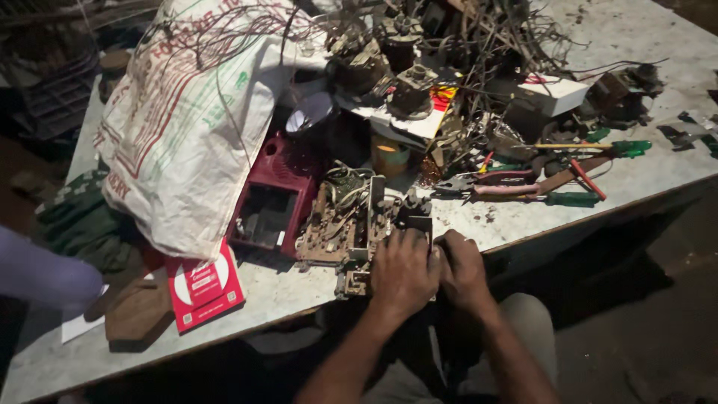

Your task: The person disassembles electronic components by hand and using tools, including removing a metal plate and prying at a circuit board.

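Both our hands sit low at centre frame, the left hand and right hand curled knuckles-up, gripping a dusty, rust-brown circuit board assembly at the table's near edge. Beyond lie pliers and tangled wires at upper centre.

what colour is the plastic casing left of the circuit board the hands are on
Dark red, almost maroon: the casing shows best in the head view.

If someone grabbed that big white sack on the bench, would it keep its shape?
Probably not: the white sack looks like woven cloth, creased and slumped, so it would likely sag. Wires trail over its top and might snag. It drapes over the table edge, so it may slide.
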